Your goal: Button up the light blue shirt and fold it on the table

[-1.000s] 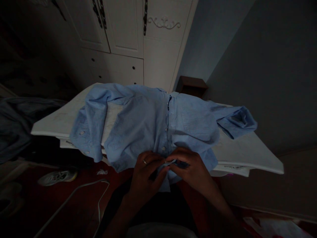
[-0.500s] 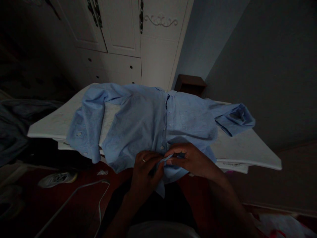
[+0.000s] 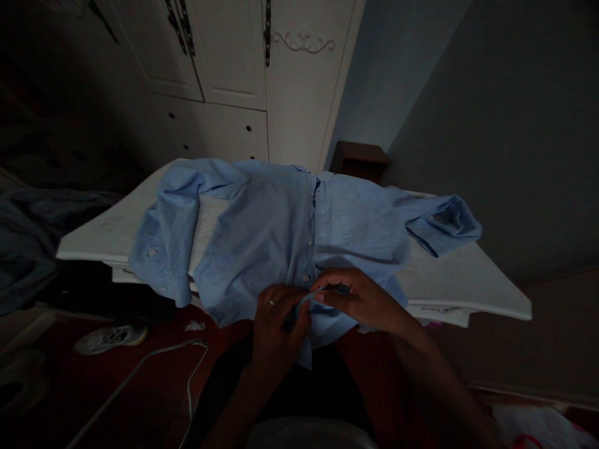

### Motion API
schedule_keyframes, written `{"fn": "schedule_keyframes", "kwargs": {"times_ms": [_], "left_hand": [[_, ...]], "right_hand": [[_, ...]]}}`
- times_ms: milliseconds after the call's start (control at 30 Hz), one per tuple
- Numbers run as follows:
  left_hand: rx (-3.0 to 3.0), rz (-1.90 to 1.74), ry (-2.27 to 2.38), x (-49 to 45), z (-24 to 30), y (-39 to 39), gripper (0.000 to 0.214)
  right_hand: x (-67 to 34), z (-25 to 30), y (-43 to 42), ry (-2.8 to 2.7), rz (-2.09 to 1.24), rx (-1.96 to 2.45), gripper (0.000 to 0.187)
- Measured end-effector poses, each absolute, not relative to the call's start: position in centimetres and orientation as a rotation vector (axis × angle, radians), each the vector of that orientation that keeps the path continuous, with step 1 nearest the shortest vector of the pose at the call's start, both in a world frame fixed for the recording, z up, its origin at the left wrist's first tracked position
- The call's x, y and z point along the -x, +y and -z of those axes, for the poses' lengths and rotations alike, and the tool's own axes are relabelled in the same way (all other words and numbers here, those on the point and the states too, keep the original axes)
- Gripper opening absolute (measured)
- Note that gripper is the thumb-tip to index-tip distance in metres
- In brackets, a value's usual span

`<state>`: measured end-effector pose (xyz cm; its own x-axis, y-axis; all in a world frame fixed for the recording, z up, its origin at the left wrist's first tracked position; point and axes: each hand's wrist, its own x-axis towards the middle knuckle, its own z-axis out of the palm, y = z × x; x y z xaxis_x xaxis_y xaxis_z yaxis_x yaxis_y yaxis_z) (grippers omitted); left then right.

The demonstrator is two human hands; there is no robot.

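A light blue button-up shirt [image 3: 281, 231] lies front-up across a white table [image 3: 458, 277], sleeves spread to both sides, its hem hanging over the near edge. My left hand [image 3: 278, 318], a ring on one finger, pinches the left side of the placket near the hem. My right hand [image 3: 358, 299] pinches the opposite edge of the placket, fingertips meeting those of my left hand just below the lowest fastened button [image 3: 306, 278]. Both hands are closed on the fabric.
A white wardrobe with drawers [image 3: 234, 93] stands behind the table, a small brown stand [image 3: 360, 159] beside it. Dark cloth [image 3: 28, 237] lies at the left. On the dark red floor are a shoe [image 3: 110, 337] and a white clothes hanger [image 3: 154, 374].
Both hands stay at the lower placket; the fingers have shifted slightly up along the fabric edge. The shirt has barely moved on the table.
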<state>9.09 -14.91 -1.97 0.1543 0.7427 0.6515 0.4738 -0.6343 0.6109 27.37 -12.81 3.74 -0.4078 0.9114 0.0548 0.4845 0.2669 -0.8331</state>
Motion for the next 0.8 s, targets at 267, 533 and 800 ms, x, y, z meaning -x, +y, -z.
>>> {"fn": "schedule_keyframes", "kwargs": {"times_ms": [267,533,800], "left_hand": [[-2.202,-1.476,1.225,-9.3,2.5,-15.0,0.013],[-2.208,-1.481,1.208,-9.1,2.6,-14.8,0.012],[-2.254,-1.577,1.154,-9.1,2.8,-14.8,0.014]], "right_hand": [[-27.0,-4.1,-12.6,-1.928,-1.148,1.323,0.012],[-27.1,-3.1,-13.0,-1.969,-1.011,1.256,0.01],[-27.6,-1.7,-14.5,-2.114,-0.692,1.08,0.016]]}}
